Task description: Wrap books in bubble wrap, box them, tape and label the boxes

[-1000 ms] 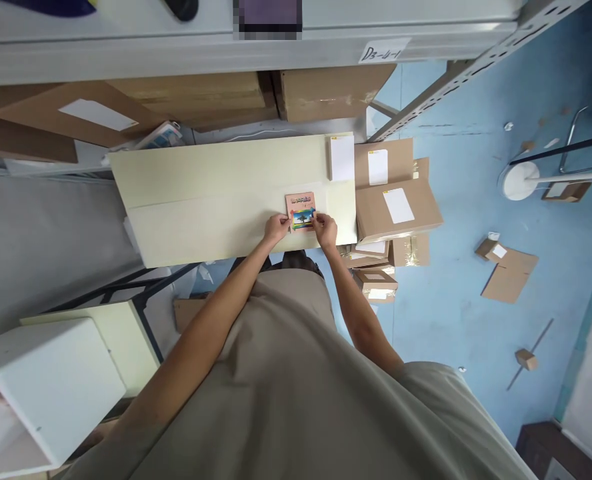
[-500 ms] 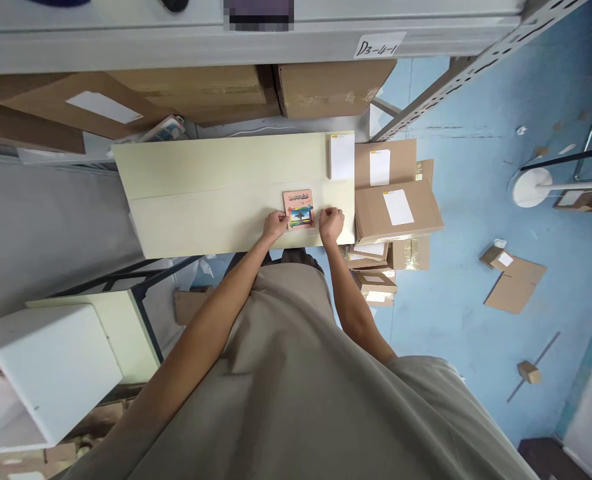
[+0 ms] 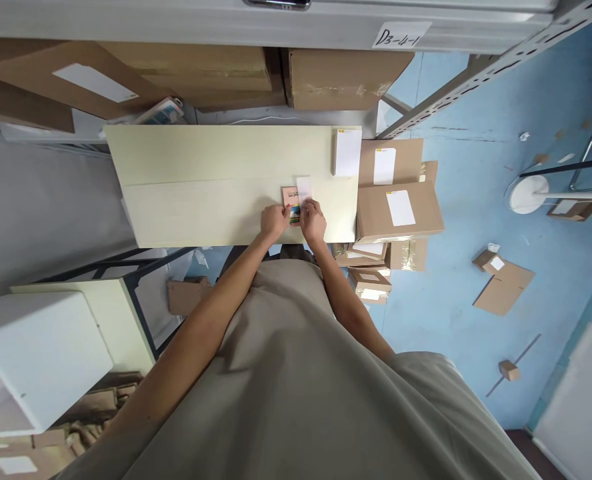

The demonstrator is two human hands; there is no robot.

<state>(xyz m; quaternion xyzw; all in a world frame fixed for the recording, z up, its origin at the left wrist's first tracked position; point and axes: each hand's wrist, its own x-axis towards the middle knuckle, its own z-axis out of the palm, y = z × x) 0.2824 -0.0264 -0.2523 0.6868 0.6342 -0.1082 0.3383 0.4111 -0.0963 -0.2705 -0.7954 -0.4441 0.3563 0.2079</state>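
A small pink card with a colourful picture (image 3: 291,198) lies near the front edge of a pale yellow tabletop (image 3: 216,187). My left hand (image 3: 275,221) rests at the card's lower left corner, fingers curled on its edge. My right hand (image 3: 313,220) holds a white slip of paper (image 3: 304,189) over the card's right half, fingers pinched on it. The slip hides most of the card's picture.
A white pad (image 3: 348,151) lies at the table's far right corner. Brown cardboard parcels with white labels (image 3: 399,210) are stacked right of the table. More boxes (image 3: 341,77) sit under a grey shelf. Flattened cartons (image 3: 501,287) lie on the blue floor. A white cabinet (image 3: 36,353) stands at left.
My right hand left the card's right side, then came back holding a white slip, which now covers the card's right half. My left hand stayed at the card.
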